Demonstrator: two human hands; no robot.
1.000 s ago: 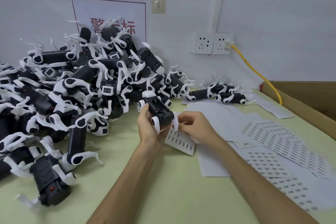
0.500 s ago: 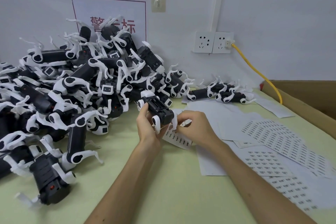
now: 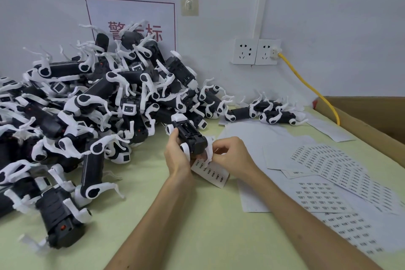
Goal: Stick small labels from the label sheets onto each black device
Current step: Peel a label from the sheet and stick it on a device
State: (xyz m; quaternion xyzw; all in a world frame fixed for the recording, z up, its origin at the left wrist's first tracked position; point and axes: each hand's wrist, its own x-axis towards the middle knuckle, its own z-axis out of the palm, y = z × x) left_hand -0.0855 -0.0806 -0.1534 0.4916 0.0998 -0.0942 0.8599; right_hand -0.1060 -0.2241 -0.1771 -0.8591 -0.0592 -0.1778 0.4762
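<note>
Left hand (image 3: 175,155) clamps the black device (image 3: 188,136). Right hand (image 3: 232,158) has left the label strip (image 3: 210,172), pinching something unseen; sticking looks next.

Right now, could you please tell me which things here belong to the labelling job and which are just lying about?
In the job: held device, left hand, right hand, label strip, label sheets, device pile.
Lying about: yellow cable, wall sockets, cardboard box, wall sign.

A pile of devices (image 3: 92,112) fills the frame's left; label sheets (image 3: 324,180) lie lower right on the table (image 3: 197,226).
</note>
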